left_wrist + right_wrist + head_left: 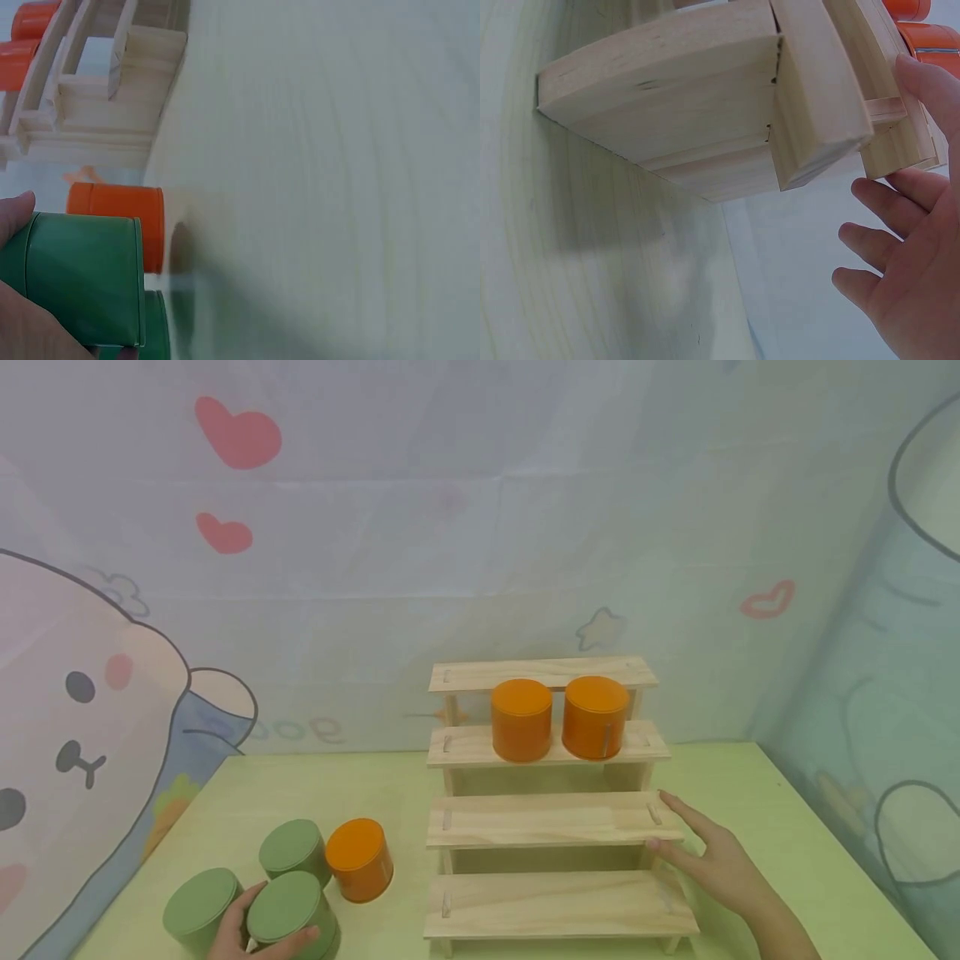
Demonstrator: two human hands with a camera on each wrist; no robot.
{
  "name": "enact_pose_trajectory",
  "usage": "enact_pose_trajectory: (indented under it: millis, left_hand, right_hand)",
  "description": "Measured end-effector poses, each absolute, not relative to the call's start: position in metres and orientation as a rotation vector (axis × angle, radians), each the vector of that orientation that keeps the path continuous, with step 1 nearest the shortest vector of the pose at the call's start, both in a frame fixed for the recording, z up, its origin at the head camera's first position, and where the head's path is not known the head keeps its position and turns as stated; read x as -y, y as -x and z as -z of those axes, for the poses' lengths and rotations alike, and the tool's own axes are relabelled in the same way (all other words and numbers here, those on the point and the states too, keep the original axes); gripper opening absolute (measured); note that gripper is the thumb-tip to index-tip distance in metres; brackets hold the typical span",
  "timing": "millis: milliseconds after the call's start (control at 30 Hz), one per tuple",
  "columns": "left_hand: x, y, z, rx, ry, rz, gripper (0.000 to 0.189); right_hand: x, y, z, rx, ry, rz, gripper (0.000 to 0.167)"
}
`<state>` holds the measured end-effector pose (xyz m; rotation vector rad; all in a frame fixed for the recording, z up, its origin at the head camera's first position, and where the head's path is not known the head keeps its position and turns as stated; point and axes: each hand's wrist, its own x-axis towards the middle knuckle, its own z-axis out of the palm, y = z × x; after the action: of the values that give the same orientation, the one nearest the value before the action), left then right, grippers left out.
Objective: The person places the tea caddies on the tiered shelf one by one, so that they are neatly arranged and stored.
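My left hand point(238, 928) grips a round green tin point(288, 906), its fingers and thumb on opposite sides. In the left wrist view, that green tin point(84, 277) stands a little off the tabletop, with a shadow beside it. Two other green tins point(201, 906) point(292, 846) and an orange tin point(360, 860) stand around it. My right hand point(720, 868) is at the right end of a four-tier wooden rack point(551, 820). In the right wrist view, its thumb lies along a shelf's end while the other fingers stay loosely extended and spread.
Two orange tins point(521, 720) point(596, 718) stand side by side on the rack's second tier from the top. The pale wooden table point(750, 802) runs back to a cloth backdrop point(360, 543) printed with hearts and a cartoon animal.
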<state>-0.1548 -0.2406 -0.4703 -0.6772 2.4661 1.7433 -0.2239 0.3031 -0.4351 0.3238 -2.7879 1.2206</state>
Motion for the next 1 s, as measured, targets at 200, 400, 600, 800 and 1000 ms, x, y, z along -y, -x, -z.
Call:
enact_pose_trajectory:
  millis: [200, 400, 600, 800, 1000]
  left_hand:
    - [0.228, 0.147, 0.457, -2.476, 0.678, -1.771, 0.118]
    - [0.213, 0.141, 0.437, -2.533, 0.604, -1.76, 0.109]
    - [0.194, 0.138, 0.417, -2.591, 0.47, -1.782, 0.094]
    - [0.18, 0.139, 0.395, -2.623, 0.325, -1.761, 0.092]
    - [0.166, 0.143, 0.377, -2.568, 0.245, -1.757, 0.091]
  right_hand:
    - [-0.304, 0.223, 0.436, 2.789, -0.321, -1.22, 0.071]
    - [-0.304, 0.224, 0.435, 2.793, -0.317, -1.22, 0.072]
    - [-0.303, 0.223, 0.435, 2.799, -0.306, -1.23, 0.073]
    - [-0.302, 0.223, 0.433, 2.794, -0.311, -1.23, 0.072]
    - [-0.303, 0.222, 0.433, 2.792, -0.311, -1.225, 0.073]
